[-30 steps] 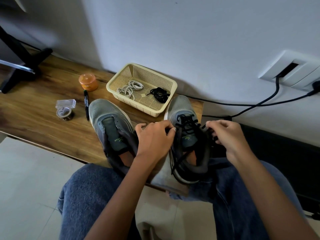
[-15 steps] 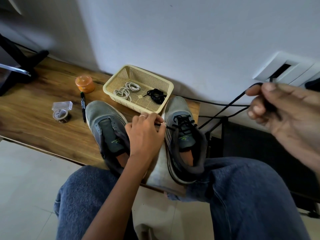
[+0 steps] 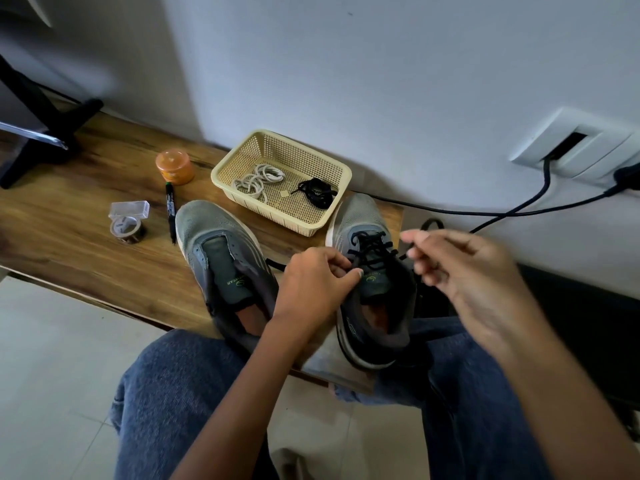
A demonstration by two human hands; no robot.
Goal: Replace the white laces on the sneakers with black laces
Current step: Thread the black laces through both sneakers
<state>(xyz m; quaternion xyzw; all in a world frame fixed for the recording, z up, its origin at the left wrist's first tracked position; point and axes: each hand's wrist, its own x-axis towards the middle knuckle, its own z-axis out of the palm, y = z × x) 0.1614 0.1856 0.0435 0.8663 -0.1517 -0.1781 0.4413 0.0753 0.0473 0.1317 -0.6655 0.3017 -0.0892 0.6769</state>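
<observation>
Two grey sneakers stand on the wooden table [image 3: 69, 230]. The left sneaker [image 3: 221, 258] has no lace. The right sneaker [image 3: 370, 271] is partly threaded with a black lace [image 3: 370, 247]. My left hand [image 3: 315, 282] pinches the lace at the sneaker's left eyelets. My right hand [image 3: 464, 275], blurred, is just right of the shoe and pinches the lace's free end between thumb and fingertips. A cream basket [image 3: 332, 174] behind the shoes holds coiled white laces [image 3: 258, 181] and a bundled black lace [image 3: 317, 192].
An orange jar [image 3: 174, 167], a black marker [image 3: 170, 211] and a tape roll with a clear box [image 3: 128, 221] lie left of the shoes. A black stand [image 3: 45, 133] is far left. Black cables [image 3: 519, 209] run from a wall socket [image 3: 575, 147]. My jeans-clad knees fill the bottom.
My right hand, which had pulled the lace far out to the upper right, has come back close to the right sneaker. My left hand stays at the eyelets.
</observation>
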